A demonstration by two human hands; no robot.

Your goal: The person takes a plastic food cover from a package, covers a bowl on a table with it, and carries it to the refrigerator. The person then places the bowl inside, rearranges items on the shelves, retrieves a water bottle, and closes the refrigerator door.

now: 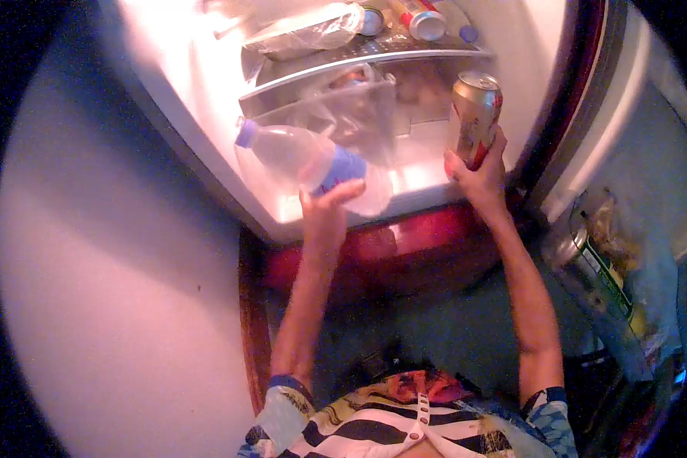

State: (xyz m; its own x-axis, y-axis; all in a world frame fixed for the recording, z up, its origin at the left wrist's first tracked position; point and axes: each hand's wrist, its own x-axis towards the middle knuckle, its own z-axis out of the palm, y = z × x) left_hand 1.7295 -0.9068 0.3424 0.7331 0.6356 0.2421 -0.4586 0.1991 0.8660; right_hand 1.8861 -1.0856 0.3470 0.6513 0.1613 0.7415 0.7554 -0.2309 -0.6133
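Note:
My left hand (330, 208) is closed around a clear plastic bottle (286, 149) with a blue label and a purple-blue cap. The bottle is tilted, its cap toward the upper left, in front of the lower part of an open fridge (534, 69). On the right, my right hand (482, 172) grips a gold and red drink can (473, 114), held nearly upright with its top facing me. Behind the bottle is a clear drawer (382, 114) with plastic bags inside; the bottle hides part of it.
On the fridge shelf (374, 65) lie a plastic-wrapped package (305, 34), a red can (420, 19) and a blue-capped bottle (467, 32). The fridge door (626, 99) stands open at right. A clear container (599, 267) and bags are beyond it. A pale wall (114, 290) borders the left.

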